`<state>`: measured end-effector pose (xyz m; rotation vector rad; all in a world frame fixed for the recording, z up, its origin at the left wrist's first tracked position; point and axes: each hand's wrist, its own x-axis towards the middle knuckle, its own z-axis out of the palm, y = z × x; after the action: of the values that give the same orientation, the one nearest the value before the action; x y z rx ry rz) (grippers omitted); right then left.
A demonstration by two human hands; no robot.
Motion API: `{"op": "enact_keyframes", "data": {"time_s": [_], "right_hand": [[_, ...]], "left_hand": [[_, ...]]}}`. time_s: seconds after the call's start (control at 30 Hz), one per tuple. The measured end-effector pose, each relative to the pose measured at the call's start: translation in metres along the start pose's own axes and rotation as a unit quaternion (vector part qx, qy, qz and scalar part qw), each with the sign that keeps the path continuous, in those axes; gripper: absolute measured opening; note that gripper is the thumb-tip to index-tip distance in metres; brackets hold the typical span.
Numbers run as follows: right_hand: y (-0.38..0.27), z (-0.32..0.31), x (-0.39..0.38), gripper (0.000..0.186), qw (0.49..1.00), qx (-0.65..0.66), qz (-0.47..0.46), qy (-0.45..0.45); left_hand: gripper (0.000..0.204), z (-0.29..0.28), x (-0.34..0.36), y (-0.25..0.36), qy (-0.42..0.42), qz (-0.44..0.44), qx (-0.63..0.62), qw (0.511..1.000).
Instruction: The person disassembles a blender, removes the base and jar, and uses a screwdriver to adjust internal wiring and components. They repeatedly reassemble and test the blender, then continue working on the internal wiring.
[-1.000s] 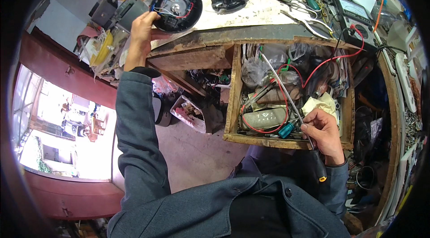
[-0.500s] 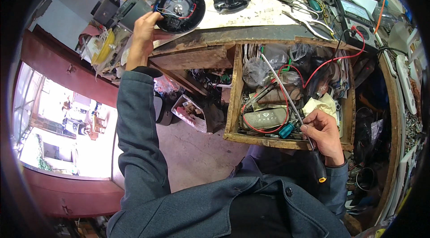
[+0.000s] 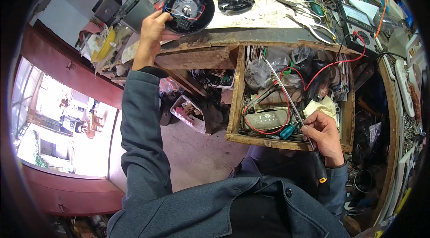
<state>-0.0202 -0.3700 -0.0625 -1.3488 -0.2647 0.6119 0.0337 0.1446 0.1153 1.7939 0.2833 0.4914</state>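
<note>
Little movement is noted since the earlier frames: the left hand (image 3: 154, 25) has been kept raised at the tabletop's front edge, with the round housing (image 3: 188, 9) shifted only slightly in its grip; the right hand (image 3: 324, 132) has stayed at the drawer.

Head view. The left hand is closed on the rim of the round housing, a black disc-shaped part whose open side is turned toward the camera, so that red, white and blue wires and a metal hub are seen inside. The housing is held tilted over the left end of the tabletop (image 3: 268, 14), touching or just above its worn front edge; which cannot be told. A second black round part (image 3: 236, 2) lies on the tabletop just to the right of it. Farther right, pliers (image 3: 309, 14) and a multimeter (image 3: 358, 18) are seen among loose wires.

The right hand is closed around a long screwdriver (image 3: 291, 99), gripped near the top of its handle; the black handle with an orange end projects below the wrist, and the thin shaft runs up and to the left over the open wooden drawer (image 3: 235, 103). The drawer is pulled out below the tabletop and is filled with tools, plastic bags and red leads (image 3: 331, 65). A small teal-handled tool (image 3: 289, 130) lies at the drawer's front, just beside the right hand's fingers.
</note>
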Motion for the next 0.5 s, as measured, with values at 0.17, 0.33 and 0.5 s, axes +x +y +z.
{"op": "enact_keyframes", "data": {"time_s": [0.17, 0.33, 0.5], "right_hand": [[-0.001, 0.001, 0.0, 0.013, 1.0, 0.001, 0.0, 0.005], [-0.002, 0.001, 0.001, 0.013, 1.0, -0.01, 0.004, 0.006], [0.002, 0.002, 0.001, 0.014, 1.0, 0.001, -0.008, 0.007]], "left_hand": [[0.028, 0.007, -0.004, -0.011, 0.003, 0.011, -0.007, 1.0], [0.045, 0.015, -0.011, -0.013, 0.009, 0.007, 0.023, 1.0], [0.041, 0.029, -0.022, -0.018, 0.022, 0.031, 0.009, 0.999]]}}
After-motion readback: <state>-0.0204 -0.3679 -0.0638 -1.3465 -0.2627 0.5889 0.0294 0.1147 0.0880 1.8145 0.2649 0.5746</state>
